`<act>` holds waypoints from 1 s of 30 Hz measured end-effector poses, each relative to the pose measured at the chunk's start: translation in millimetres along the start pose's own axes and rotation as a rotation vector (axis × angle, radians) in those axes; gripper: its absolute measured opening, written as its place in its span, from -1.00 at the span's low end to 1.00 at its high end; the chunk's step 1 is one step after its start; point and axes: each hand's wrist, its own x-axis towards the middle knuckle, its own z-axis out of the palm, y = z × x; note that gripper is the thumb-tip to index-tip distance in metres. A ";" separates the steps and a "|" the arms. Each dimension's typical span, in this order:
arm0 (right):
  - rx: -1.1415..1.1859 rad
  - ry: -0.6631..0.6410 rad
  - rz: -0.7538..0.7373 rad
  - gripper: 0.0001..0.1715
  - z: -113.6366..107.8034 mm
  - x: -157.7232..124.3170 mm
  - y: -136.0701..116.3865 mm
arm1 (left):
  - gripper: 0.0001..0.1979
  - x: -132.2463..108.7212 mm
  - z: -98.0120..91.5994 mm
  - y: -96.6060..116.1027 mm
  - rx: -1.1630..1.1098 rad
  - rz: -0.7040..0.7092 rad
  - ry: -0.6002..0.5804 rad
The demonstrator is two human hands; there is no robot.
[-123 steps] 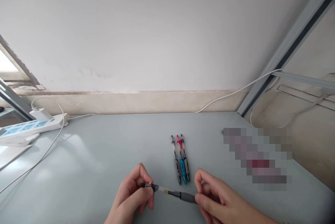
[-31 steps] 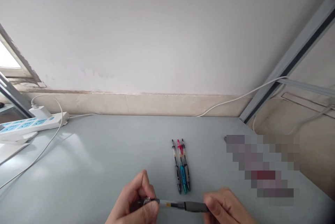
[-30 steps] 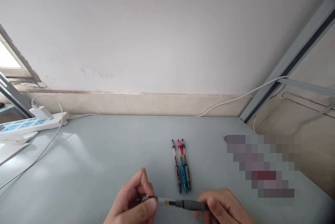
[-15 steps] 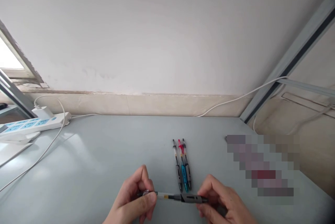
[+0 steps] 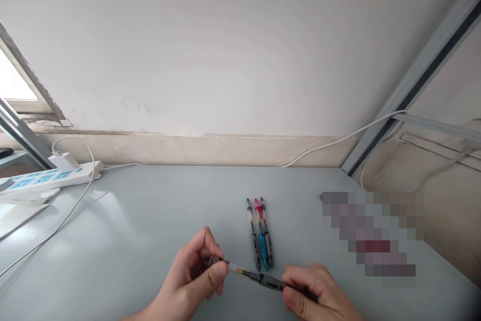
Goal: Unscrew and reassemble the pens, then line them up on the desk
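A pen [image 5: 246,273] with a clear barrel and a dark grey grip is held between both hands near the desk's front. My left hand [image 5: 199,273] pinches its clip end between thumb and fingers. My right hand [image 5: 313,291] closes around the grip end, hiding part of the tip. The pen slants, its left end farther up in view. Just beyond it, three pens lie side by side on the desk: a grey-grip pen [image 5: 255,246], a pen with a blue grip and pink top [image 5: 263,246], and another grey-grip pen [image 5: 268,246].
On the left lie a white power strip [image 5: 75,176] with a white charger [image 5: 64,162] and a trailing white cable [image 5: 75,203]. A blurred, pixelated item [image 5: 370,246] rests at the right. Grey metal posts frame the grey desk [image 5: 169,201], and a wall stands behind.
The held pen has tilted from nearly level to slanted, its left end raised and its right end lowered. My right hand now wraps farther around the grip. The three pens stay put.
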 end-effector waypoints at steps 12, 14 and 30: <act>-0.225 -0.060 -0.252 -0.72 20.7 25.6 -23.8 | -0.75 25.5 -4.2 1.2 -0.175 0.099 0.039; -0.254 -0.051 -0.269 -0.67 23.2 26.5 -24.6 | -0.58 29.2 -9.0 0.5 -0.150 0.106 0.031; -0.311 -0.049 -0.294 -0.64 29.0 23.3 -19.1 | -0.59 30.5 -12.2 -3.9 -0.096 0.081 0.087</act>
